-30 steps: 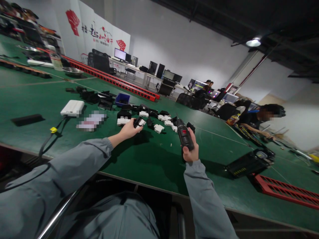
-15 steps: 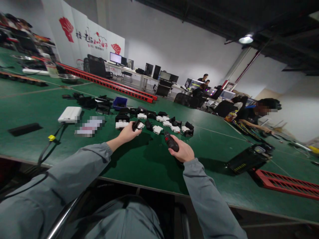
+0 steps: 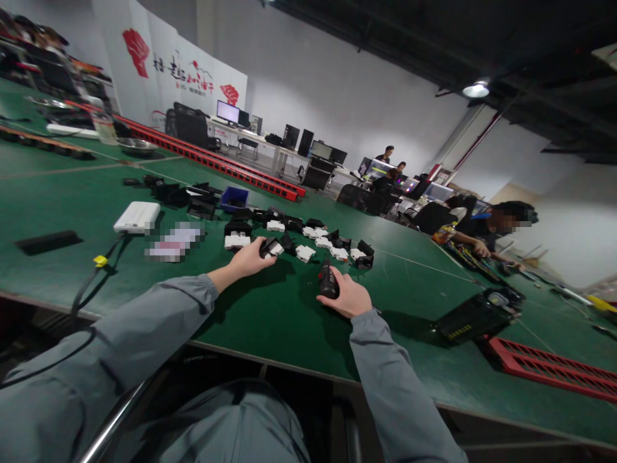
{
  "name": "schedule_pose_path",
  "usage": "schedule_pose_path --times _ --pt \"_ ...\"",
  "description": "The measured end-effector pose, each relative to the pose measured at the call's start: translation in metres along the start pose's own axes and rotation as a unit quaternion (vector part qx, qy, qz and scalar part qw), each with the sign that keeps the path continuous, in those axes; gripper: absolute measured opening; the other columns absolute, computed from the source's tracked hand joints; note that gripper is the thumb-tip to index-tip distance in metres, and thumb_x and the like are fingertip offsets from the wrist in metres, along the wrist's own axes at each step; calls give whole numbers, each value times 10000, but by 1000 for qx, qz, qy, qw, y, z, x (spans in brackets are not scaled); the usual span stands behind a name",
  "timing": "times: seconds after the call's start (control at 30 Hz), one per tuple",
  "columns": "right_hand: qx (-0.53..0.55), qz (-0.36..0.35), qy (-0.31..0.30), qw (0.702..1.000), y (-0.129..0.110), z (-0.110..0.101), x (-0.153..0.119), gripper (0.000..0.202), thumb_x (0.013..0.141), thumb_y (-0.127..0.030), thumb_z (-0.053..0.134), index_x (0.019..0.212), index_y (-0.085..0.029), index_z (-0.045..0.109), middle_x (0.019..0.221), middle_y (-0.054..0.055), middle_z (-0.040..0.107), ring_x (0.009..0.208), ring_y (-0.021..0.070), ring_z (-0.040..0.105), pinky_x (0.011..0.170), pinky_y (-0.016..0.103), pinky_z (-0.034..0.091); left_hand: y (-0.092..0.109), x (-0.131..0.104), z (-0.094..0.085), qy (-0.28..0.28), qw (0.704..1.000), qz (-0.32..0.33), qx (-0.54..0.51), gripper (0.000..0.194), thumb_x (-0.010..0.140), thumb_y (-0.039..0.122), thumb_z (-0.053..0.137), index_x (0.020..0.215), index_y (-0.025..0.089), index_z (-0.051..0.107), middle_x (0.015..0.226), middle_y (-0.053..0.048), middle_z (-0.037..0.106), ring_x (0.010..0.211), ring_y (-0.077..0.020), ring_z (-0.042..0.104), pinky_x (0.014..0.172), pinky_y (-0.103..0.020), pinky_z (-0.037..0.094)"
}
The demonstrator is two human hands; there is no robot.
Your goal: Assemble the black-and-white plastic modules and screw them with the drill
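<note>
Head view shows the left grip closed round a black-and-white part, and, to its right, the right grip wrapped about a black driver, best held straight, the part braced steady.

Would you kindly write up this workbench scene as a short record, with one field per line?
Left hand: holds a black-and-white part above the table
Right hand: grips a black power drill, apart from the held part
Surface: green table
Beyond the hands: scattered black and white parts, blue bin
Left side: white box, yellow-tagged cable
Right side: black case with yellow lettering
</note>
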State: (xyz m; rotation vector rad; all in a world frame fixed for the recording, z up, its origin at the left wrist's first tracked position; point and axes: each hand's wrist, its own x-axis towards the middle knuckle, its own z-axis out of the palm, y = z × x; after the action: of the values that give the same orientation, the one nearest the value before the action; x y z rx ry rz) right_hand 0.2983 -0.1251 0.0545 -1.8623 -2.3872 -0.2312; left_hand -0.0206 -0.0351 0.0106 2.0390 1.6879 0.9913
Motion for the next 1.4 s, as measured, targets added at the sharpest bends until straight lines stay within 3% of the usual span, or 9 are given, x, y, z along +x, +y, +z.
schedule_pose_path --times 0.13,0.27,0.43,0.53,0.77,0.97,1.2,1.3,1.4 --pt "-20 -7 38 999 1 1 -1 886 771 -786 441 1457 -233 352 1174 163 566 1034 326 560 876 426 394 2 -1 -4 -11 997 31 71 731 722 564 624 1343 226 442 1159 -130 646 974 -318 647 761 -359 485" --pt "-1 -103 160 982 -11 1 -3 689 868 -598 481 1411 -177 424 1362 184 471 1246 352 409 1031 505 280 6 -1 -2 -1 989 48 140 757 738 556 602 1387 227 389 1303 -140 538 1045 -322 616 789 -363 480" --pt "60 -351 188 915 -65 13 -3 414 901 -402 503 1239 -174 578 1211 127 603 1141 273 500 978 426 372 10 5 7 18 976 44 213 746 770 572 558 1390 205 363 1319 -174 454 1010 -330 622 736 -372 475" --pt "85 -414 174 890 -106 23 5 334 904 -375 504 1156 -186 618 1162 113 626 1103 259 522 945 411 406 11 12 10 11 970 46 238 705 789 542 552 1361 167 380 1229 -184 505 970 -337 630 728 -382 464" --pt "173 -376 166 895 -167 34 51 254 919 -357 500 1034 -183 645 1101 108 631 1060 231 534 921 392 411 10 22 7 31 964 48 261 505 852 487 526 1213 137 492 1092 -176 569 1017 -342 587 771 -397 444" --pt "228 -297 149 915 -162 38 66 208 925 -336 509 992 -191 643 1064 89 628 1060 217 526 933 372 396 8 23 -7 59 966 112 225 436 885 505 478 1173 185 545 1170 -149 547 1081 -298 545 796 -368 446" --pt "289 -235 128 919 -129 47 64 152 920 -290 516 920 -199 637 968 59 643 958 199 546 895 348 422 -59 38 -53 179 963 66 190 400 872 401 480 1178 160 572 1171 -149 567 1151 -322 477 970 -438 375" --pt "303 -226 122 918 -127 51 67 127 907 -269 530 912 -203 638 961 61 641 951 203 548 888 355 429 -86 43 -57 170 969 -10 179 503 854 443 492 1268 160 535 1261 -159 536 1190 -335 453 999 -462 354" --pt "306 -232 113 916 -129 52 68 109 893 -262 548 916 -206 638 961 61 638 951 206 549 889 361 432 -96 46 -51 121 978 -15 167 568 849 490 483 1312 162 509 1308 -149 532 1197 -315 474 1008 -418 364"
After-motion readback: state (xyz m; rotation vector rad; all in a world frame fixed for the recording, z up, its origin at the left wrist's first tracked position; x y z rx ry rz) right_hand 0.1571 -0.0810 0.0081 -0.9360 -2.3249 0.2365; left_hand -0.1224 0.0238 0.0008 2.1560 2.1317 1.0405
